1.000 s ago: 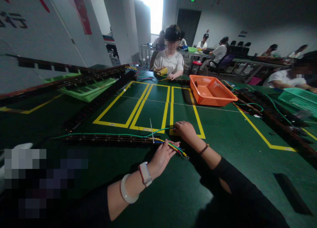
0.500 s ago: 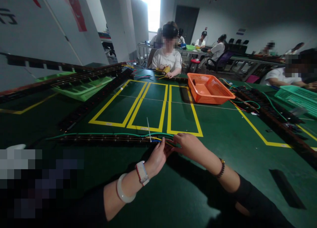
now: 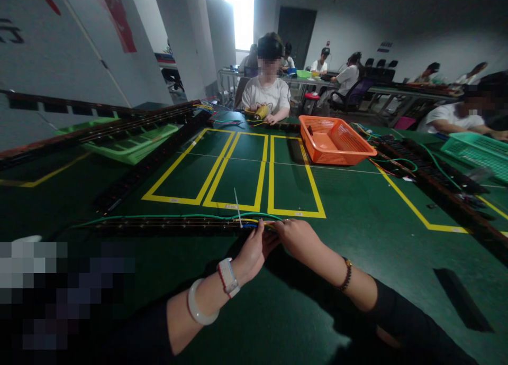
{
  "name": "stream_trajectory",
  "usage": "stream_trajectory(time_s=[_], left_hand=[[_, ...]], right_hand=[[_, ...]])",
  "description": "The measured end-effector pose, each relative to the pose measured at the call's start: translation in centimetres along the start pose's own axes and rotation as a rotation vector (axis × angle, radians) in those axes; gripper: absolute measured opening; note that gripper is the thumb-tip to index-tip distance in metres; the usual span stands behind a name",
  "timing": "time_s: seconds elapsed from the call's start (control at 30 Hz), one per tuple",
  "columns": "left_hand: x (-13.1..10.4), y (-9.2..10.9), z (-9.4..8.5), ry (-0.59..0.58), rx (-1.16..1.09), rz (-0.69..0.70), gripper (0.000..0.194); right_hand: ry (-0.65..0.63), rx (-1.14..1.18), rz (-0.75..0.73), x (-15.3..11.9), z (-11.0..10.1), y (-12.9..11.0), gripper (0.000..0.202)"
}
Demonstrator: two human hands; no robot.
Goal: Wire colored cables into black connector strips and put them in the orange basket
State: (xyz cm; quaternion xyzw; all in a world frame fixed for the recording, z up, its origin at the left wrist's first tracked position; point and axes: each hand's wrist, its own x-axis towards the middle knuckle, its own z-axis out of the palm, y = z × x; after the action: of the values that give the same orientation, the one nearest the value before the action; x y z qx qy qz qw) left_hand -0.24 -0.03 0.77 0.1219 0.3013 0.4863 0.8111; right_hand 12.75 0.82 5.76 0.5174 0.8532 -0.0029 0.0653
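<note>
Since a second ago, the right hand point(image 3: 299, 239) has come down and in to meet the left hand point(image 3: 251, 255). In the head view, the left hand's grip is closed on the wire bundle point(image 3: 251, 225) at the end of the dark strip point(image 3: 166, 224), which lies on the green surface point(image 3: 254, 322). The right hand's fingers are pinched together at the bundle and the long green wire point(image 3: 198, 216); exactly which wires they hold is hidden. A white cable tie point(image 3: 237, 210) sticks up just beside the left hand. The orange basket point(image 3: 337, 156) sits farther back.
</note>
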Motion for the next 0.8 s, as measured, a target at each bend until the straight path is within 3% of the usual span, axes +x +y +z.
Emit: stream_trajectory(time_s=[0.2, 0.5, 0.63, 0.8], left_hand=[[0.3, -0.4, -0.3, -0.013, 0.037, 0.02, 0.011], [-0.1, 0.0, 0.2, 0.013, 0.123, -0.031, 0.01], [0.1, 0.1, 0.0, 0.029, 0.111, -0.019, 0.012], [0.3, 0.1, -0.3, -0.008, 0.086, -0.043, 0.021]], right_hand=[[0.076, 0.053, 0.088, 0.6, -0.2, 1.1, 0.018], [0.182, 0.055, 0.122, 1.6, 0.6, 1.9, 0.034], [0.207, 0.205, 0.096, 1.7, 0.6, 2.9, 0.029], [0.134, 0.455, -0.058, 1.8, 0.3, 4.5, 0.024]])
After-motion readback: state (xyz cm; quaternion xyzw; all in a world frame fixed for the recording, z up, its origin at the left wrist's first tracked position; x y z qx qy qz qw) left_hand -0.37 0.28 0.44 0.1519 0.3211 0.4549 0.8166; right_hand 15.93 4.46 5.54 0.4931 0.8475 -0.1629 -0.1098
